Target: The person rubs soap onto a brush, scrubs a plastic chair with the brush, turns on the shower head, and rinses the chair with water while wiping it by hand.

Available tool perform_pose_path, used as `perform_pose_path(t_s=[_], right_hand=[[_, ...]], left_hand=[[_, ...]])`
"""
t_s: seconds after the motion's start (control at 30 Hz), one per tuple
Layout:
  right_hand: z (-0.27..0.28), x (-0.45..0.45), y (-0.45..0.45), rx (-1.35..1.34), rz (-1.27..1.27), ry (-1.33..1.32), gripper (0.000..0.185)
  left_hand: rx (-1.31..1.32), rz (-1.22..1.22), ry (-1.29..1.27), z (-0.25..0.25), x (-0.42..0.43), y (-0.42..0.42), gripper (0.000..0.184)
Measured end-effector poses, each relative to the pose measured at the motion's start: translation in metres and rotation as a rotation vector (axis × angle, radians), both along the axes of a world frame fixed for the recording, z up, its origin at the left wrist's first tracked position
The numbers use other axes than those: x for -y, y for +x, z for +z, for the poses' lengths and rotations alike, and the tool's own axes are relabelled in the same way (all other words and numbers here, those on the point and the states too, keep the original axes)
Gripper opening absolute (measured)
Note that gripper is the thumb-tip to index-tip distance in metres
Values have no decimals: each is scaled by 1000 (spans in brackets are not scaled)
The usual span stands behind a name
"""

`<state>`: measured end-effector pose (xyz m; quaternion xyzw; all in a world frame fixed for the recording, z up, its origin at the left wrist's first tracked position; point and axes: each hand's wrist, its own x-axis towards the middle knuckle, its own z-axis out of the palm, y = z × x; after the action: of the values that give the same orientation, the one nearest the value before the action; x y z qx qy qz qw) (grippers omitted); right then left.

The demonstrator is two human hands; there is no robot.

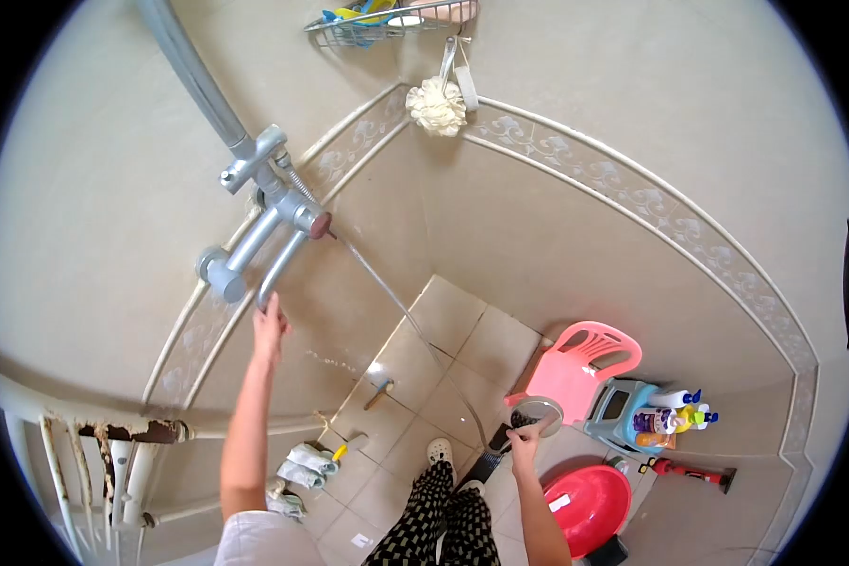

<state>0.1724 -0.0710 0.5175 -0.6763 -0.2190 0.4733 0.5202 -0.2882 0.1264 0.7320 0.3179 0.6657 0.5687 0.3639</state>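
The left hand (271, 330), nearer the mixer (297, 211), touches the near end of its spout (281, 267), which slants far-right; whether that grip is closed cannot be told. The right hand (526, 447) grips a round, metal-rimmed object (540, 411) at right.

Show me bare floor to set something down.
Bare tile lies in the far corner, left of the pink chair, partly behind the hose, and between the cloths and the left shoe. The right side is crowded: chair, stool with bottles, red basin.
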Motion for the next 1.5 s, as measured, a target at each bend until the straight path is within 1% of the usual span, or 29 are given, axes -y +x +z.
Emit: perform_pose_path(t_s=[0.07, 0.1, 0.17, 0.2, 0.23, 0.27, 0.3, 0.37, 0.4, 0.43, 0.5, 0.57, 0.63, 0.7, 0.73, 0.77, 0.83, 0.9, 0.97, 1.03, 1.1, 1.13, 1.17, 1.23, 1.3, 1.37, 1.43, 1.5], right_hand=[[4, 4, 9, -9, -14, 29, 12], [9, 7, 13, -12, -24, 31, 12], [18, 19, 25, 14, 22, 6, 13], [12, 23, 29, 4, -23, -22, 12], [10, 31, 35, 8, -43, -18, 12], [7, 38, 41, 30, -39, -9, 11], [4, 41, 45, 50, -33, 0, 11], [-10, 51, 55, 85, -38, 15, 10], [-14, 61, 59, 120, -30, 28, 10], [-7, 68, 59, 124, -54, 9, 10], [2, 72, 58, 59, -57, -34, 9], [-8, 79, 55, 27, -81, -23, 10], [-8, 83, 49, 32, -82, -113, 11], [0, 84, 40, -11, -131, -160, 12], [-4, 85, 38, -55, -139, -169, 13], [-7, 88, 35, -84, -178, -149, 15], [-4, 90, 34, -62, -189, -130, 16], [-7, 91, 33, -59, -232, -109, 17], [1, 92, 35, -93, -259, -157, 16], [-20, 96, 38, -76, -248, -86, 16], [-16, 96, 39, -107, -291, -85, 15], [-21, 97, 37, -89, -305, -56, 15], [-35, 99, 37, -135, -307, -40, 13], [-27, 99, 39, -132, -284, -58, 11], [-28, 99, 36, -91, -313, -9, 9], [-22, 99, 37, -64, -313, -38, 9], [-16, 99, 37, -121, -311, -13, 9], [-14, 102, 38, -141, -284, -53, 10]], left_hand=[[356, 25, -21, 3, -19, -30, 21], [353, 14, -20, -1, -27, -48, 21], [603, -128, 88, -15, -45, -74, 13], [607, -150, 91, -18, -50, -82, 13], [621, -102, 70, -19, -51, -84, 13], [634, -53, 49, -24, -55, -84, 14], [637, -71, 48, -18, -56, -72, 14], [911, 132, 69, -6, -54, -46, 18], [1015, 28, 1, -32, -63, -63, 18], [1018, 13, -29, -29, -64, -39, 18], [583, -70, 60, -22, -66, 15, 19], [339, -406, 128, -4, -74, 58, 31], [175, -388, 171, 40, -62, 121, 44], [194, -445, 238, 44, -70, 135, 52], [168, -476, 281, 45, -77, 138, 52], [173, -495, 264, 47, -80, 139, 52], [213, -463, 311, 48, -86, 146, 47], [489, -262, 227, 21, -111, 118, 38], [586, -215, 92, -1, -128, 78, 28], [274, -206, 268, 7, -122, 79, 24], [172, -239, 319, 26, -118, 100, 28], [175, -262, 341, 9, -136, 81, 27], [182, -289, 365, -11, -163, 54, 28], [111, -237, 395, -26, -180, 47, 27], [-55, -148, 330, -17, -176, 60, 28], [-73, -175, 354, -14, -180, 57, 33], [-75, -175, 336, -4, -171, 65, 33], [-85, -167, 324, 2, -156, 90, 34]])
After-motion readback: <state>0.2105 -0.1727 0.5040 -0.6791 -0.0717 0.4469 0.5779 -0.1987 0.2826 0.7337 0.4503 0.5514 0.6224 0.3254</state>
